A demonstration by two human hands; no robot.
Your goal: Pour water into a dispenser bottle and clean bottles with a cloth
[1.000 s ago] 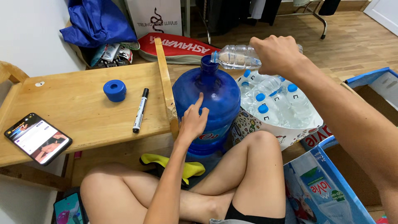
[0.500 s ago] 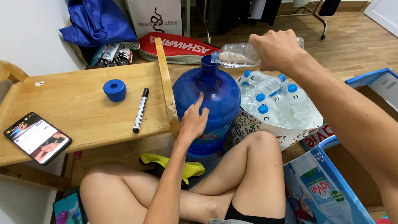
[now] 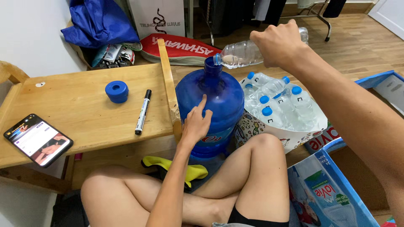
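**Small clear bottle nearly drained into the big blue jug**

Small clear bottle (image 3: 248, 52) is lying almost level in the air, its open mouth hanging just over the neck of the big blue water jug (image 3: 210, 111). Only a little water is showing near the mouth end, so by my reckoning this pour is almost through. Just to the right of the jug, a patterned tub (image 3: 282, 136) is holding several more capped bottles (image 3: 275, 101), blue caps on; those look unopened, so a fair share of the emptying seems left to do.

The right hand (image 3: 280, 44) is gripping the bottle round its rear half, fingers curled tight about the body and the knuckles turned up, the mouth end sticking out leftward toward the jug's neck. The left hand (image 3: 197, 122) is resting on the jug's shoulder, index finger pointing up along the curve and the other fingers lying loosely against the plastic, steadying rather than gripping.

Left of the jug, on the low wooden table (image 3: 75, 113), a blue cap (image 3: 117, 91), a black marker (image 3: 143, 111) and a phone (image 3: 38, 140) are lying. Below the jug, a yellow cloth (image 3: 193, 172) is peeking out beside the person's crossed legs.
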